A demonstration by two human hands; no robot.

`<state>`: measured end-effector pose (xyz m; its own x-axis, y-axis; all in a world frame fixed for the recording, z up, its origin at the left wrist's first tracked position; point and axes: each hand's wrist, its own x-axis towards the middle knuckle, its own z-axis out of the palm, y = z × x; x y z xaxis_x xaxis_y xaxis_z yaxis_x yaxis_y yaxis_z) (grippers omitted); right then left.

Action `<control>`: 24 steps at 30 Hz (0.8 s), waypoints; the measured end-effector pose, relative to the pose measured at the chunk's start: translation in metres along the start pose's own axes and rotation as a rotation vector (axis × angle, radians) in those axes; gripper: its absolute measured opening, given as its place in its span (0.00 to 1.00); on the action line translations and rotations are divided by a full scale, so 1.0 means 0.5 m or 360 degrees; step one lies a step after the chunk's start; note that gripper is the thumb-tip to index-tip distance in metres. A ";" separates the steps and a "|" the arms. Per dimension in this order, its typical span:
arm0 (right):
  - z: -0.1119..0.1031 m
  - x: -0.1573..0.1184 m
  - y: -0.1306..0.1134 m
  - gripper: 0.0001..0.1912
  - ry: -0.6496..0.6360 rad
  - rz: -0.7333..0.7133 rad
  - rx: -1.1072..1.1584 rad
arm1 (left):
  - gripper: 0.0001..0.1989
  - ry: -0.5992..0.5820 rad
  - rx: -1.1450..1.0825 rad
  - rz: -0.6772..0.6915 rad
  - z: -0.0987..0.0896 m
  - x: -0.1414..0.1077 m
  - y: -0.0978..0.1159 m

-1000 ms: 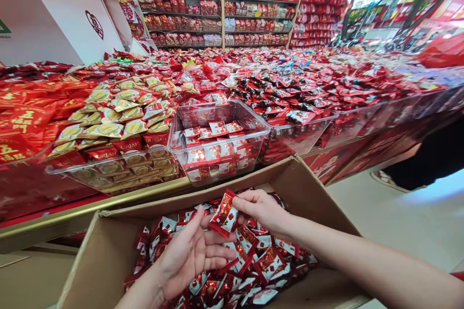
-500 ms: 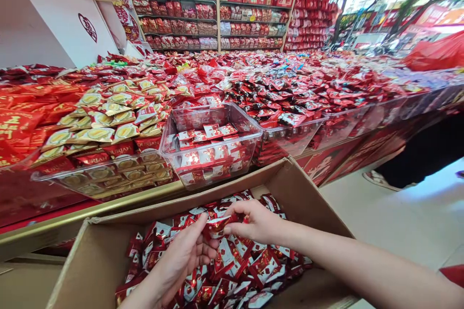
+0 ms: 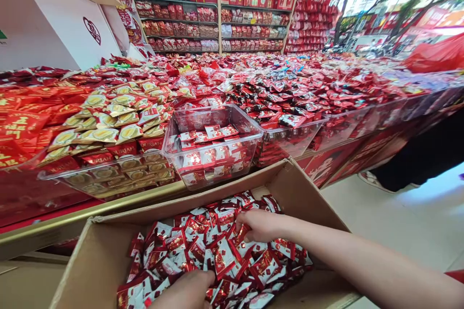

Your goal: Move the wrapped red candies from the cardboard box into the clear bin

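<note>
I find the small glossy packets in red and white wrappers (image 3: pixel 197 241) lying loose in a heap inside the open brown cardboard box (image 3: pixel 92 256), my landmark. My right hand (image 3: pixel 259 226) reaches over the box's right wall and rests on the heap; thumb and fingers stand narrowly apart with a red packet between them, though I cannot tell how firmly it is held. My left hand (image 3: pixel 188 289) lies low on the heap, at the box's near side, back upward; its fingers are largely hidden, so I cannot tell whether it grips anything.

Just beyond the box's far wall stands a clear, rectangular plastic bin (image 3: pixel 203 117), partly filled with red and white packets (image 3: pixel 213 131). Beyond the box and to its left, gold and cream durian-print packets (image 3: pixel 105 120) form a high pile. To the box's right, I note a person's black-trousered leg (image 3: pixel 424 159).
</note>
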<state>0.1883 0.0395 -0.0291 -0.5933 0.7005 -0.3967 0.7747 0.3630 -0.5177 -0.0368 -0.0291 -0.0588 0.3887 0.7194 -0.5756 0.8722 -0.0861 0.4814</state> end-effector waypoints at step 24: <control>-0.020 0.001 -0.039 0.17 0.0113 -0.0088 0.1919 | 0.09 0.0278 -0.1100 0.0464 -0.115 0.012 0.053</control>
<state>0.1751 0.0389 -0.0118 -0.5766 0.7479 -0.3290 0.0245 -0.3867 -0.9219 -0.0285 0.0128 -0.0114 0.4718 0.8371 -0.2769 0.3357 0.1198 0.9343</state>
